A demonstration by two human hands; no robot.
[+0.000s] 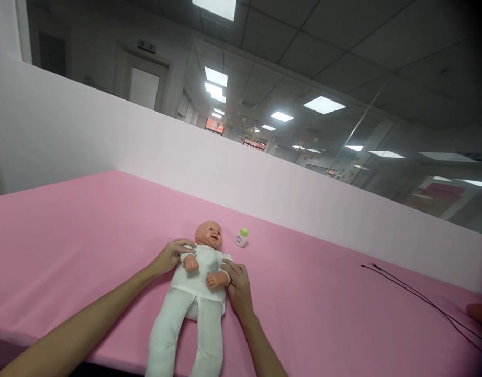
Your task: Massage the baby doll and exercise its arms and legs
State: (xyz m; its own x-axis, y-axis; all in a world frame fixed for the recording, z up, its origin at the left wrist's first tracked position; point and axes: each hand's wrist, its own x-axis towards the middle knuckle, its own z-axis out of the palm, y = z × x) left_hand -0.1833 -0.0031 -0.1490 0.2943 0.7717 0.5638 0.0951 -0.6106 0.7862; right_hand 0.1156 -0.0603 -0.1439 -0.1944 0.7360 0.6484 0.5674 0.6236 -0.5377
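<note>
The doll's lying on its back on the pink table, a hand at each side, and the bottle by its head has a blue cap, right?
Not quite: the head view shows a green cap on the bottle, not blue. The doll does lie on the pink table, left hand and right hand at its sides.

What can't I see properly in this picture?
All in the head view:
- The feet of the doll: cut off by the bottom edge.
- Words on the little bottle: too small to read.
- The left hand's thumb: hidden behind the hand itself.
- Far ends of the dark cords: cut off by the right edge.
- The brownish thing: too dark and blurry to name.
</note>
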